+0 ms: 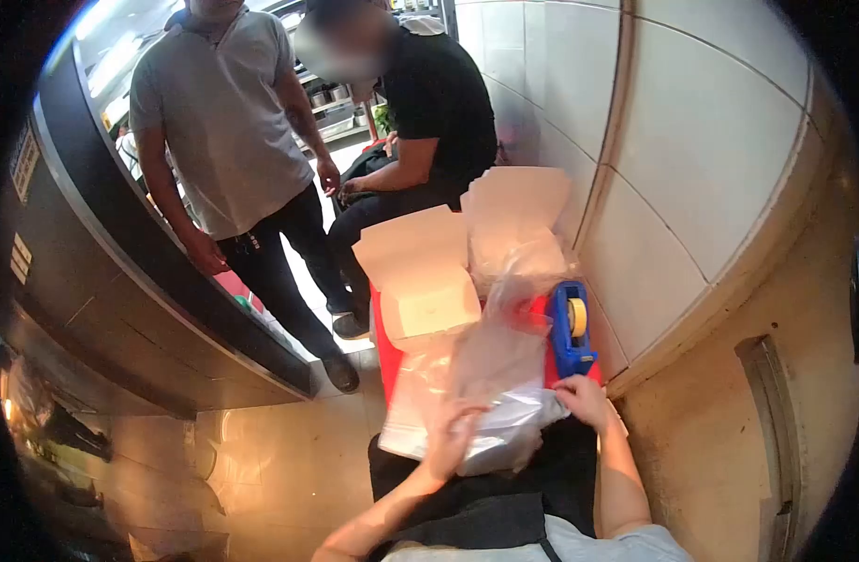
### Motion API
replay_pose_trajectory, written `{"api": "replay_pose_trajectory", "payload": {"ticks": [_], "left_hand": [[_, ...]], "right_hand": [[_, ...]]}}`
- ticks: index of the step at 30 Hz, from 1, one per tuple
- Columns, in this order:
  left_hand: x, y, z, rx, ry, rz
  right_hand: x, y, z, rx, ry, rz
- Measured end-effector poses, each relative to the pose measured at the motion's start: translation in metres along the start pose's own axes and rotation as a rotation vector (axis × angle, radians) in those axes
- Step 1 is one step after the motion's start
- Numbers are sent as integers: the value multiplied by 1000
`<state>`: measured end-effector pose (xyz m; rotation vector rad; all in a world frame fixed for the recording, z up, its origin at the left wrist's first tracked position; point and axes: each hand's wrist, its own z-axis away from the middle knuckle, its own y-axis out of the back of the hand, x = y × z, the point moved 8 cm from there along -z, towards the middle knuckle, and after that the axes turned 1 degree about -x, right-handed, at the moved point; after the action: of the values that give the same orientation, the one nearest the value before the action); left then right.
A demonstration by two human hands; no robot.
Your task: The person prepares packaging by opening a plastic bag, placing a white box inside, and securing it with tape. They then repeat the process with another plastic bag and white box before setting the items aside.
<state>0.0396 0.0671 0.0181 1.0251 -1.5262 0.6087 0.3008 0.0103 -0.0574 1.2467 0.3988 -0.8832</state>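
A clear plastic bag (499, 361) lies over a stack of plastic sheets or bags (420, 384) on a red surface (390, 351) before me. My left hand (455, 433) rests on the near left part of the plastic, its fingers bent; whether they pinch the film is unclear. At the right edge of the plastic, my right hand (582, 398) has its fingers closed on the bag's edge, just below a blue tape dispenser (572, 332) with a yellow roll. Beyond the bag stand an open box (429, 300) and a second open box (513, 229) partly covered by clear plastic.
One person in a grey shirt (228, 122) stands at the far left. Another person in black (443, 94) sits behind the boxes. A tiled wall (673, 169) runs along the right, and a dark counter (120, 281) along the left.
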Motion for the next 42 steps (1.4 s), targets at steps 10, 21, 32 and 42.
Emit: {"api": "replay_pose_trajectory", "payload": {"ticks": [10,21,32,42], "left_hand": [[-68,-200,-33,-486,-472,-1375],[-20,-42,-139,194,-86,-1028],[75,21,-86,-201,-198,145],[-41,68,-73,-51,426,922]], "right_hand": [[28,-26,26,531,185,117],[18,-20,22,342,114,38],[-128,67,-56,375,524,-519],[-221,8,-61,-45,563,-710]]}}
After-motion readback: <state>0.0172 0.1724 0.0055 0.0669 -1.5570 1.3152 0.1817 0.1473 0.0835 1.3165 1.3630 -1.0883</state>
